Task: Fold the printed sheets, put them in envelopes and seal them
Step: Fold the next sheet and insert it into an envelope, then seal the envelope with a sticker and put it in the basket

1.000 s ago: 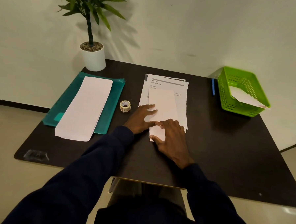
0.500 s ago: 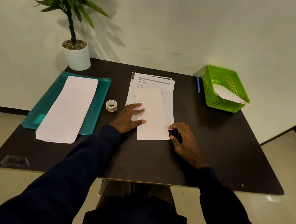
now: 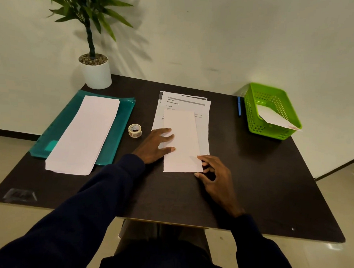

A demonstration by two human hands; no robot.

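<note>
Folding stage. Pressing sheet point(image 3: 181, 140) flat on stack point(image 3: 202, 108) mid-table with left hand point(image 3: 154, 147), fingers spread straight; right hand point(image 3: 217, 177) curled at near corner, grip unclear. Next, probably: lift, fetch envelope point(image 3: 84, 133), slide in squarely.

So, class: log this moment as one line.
step: folding; left hand: pressing on folded sheet; right hand: touching its near right corner; envelope stack: on teal folder

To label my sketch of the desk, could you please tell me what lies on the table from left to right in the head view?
From the left: stack of envelopes → tape roll → folded sheet → blue pen → green basket.
</note>
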